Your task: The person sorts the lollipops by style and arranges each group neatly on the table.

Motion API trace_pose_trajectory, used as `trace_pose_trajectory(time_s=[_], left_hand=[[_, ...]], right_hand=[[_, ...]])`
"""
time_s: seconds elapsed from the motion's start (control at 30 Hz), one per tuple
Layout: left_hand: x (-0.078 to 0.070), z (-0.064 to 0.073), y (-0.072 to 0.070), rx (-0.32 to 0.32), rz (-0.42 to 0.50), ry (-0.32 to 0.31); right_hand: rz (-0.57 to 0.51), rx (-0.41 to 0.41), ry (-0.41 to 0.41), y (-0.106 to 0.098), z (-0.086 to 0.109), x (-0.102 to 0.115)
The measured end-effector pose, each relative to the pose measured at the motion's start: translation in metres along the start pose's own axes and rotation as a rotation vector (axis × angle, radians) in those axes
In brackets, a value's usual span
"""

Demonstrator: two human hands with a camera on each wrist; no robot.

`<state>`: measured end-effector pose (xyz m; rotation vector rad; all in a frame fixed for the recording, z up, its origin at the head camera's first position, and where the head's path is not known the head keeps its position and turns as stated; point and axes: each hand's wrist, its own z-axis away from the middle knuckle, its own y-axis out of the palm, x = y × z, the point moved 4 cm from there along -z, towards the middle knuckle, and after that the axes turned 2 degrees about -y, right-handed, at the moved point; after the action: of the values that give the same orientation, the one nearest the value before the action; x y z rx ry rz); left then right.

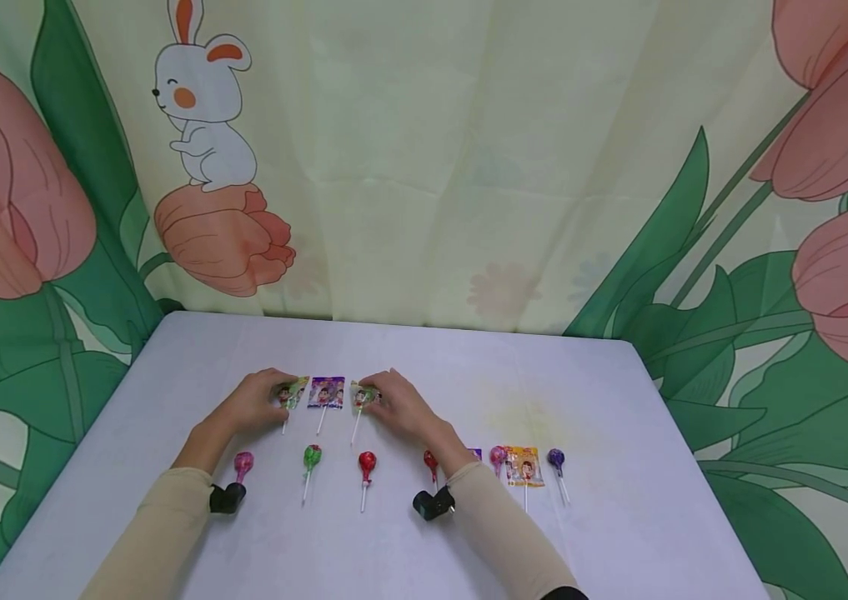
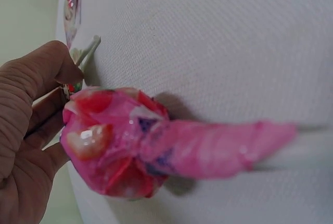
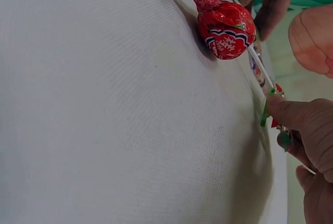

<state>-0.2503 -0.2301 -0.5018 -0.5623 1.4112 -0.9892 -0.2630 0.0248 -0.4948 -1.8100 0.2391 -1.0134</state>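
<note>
At the far side of the table, my left hand [image 1: 253, 402] pinches a flat lollipop in a green and yellow wrapper [image 1: 298, 390] by its left edge. My right hand [image 1: 403, 407] pinches a similar green-wrapped lollipop [image 1: 360, 397] between thumb and fingers; its white stick points toward me. Between the two hands lies a flat purple-wrapped lollipop [image 1: 327, 393]. Close to the left wrist camera is a round pink lollipop [image 2: 114, 140], while a round red lollipop [image 3: 227, 30] shows large in the right wrist view.
Nearer me lie a round green lollipop [image 1: 312, 456] and another red one [image 1: 430, 461], partly behind my right forearm. To the right are a pink lollipop [image 1: 498, 456], an orange flat-wrapped one [image 1: 527, 467] and a round purple one [image 1: 556, 459]. A printed curtain [image 1: 424, 167] hangs behind the table.
</note>
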Motion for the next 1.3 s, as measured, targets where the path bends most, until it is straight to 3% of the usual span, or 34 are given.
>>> trace_pose_trajectory(time_s=[0.57, 1.3], left_hand=[[-0.001, 0.003, -0.001, -0.007, 0.013, -0.011], [0.001, 0.002, 0.000, -0.011, 0.019, 0.016]], right_hand=[[-0.003, 0.029, 0.092, 0.009, -0.008, -0.007], [0.010, 0.019, 0.052, 0.004, 0.001, 0.003]])
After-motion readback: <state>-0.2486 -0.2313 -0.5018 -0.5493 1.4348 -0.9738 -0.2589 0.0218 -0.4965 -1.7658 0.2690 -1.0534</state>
